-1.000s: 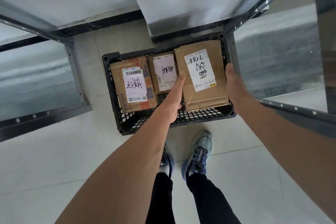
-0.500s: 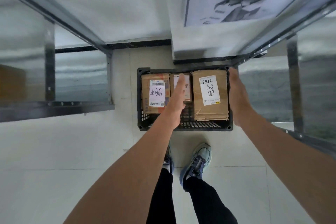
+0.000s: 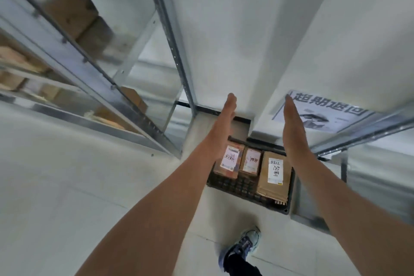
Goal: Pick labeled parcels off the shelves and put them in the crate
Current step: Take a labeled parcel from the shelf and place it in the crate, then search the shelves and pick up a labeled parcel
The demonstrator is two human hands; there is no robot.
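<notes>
A black plastic crate (image 3: pixel 233 186) stands on the floor against the wall with three labelled cardboard parcels in it: a large one (image 3: pixel 274 177) at the right, a small one (image 3: pixel 251 161) in the middle and another (image 3: pixel 229 161) at the left. My left hand (image 3: pixel 225 119) and my right hand (image 3: pixel 291 123) are raised well above the crate, palms facing each other, fingers straight, holding nothing. More brown parcels (image 3: pixel 67 9) lie blurred on the metal shelves at the upper left.
A metal shelf rack (image 3: pixel 94 78) fills the left side, another rack (image 3: pixel 358 136) runs along the right. A white pillar with a printed poster (image 3: pixel 324 114) rises behind the crate. My shoe (image 3: pixel 244 246) stands on the light tiled floor just in front of the crate.
Both hands have lifted off the large parcel and risen away from the crate. The view has swung upward and to the left, bringing the left shelves and their parcels into sight.
</notes>
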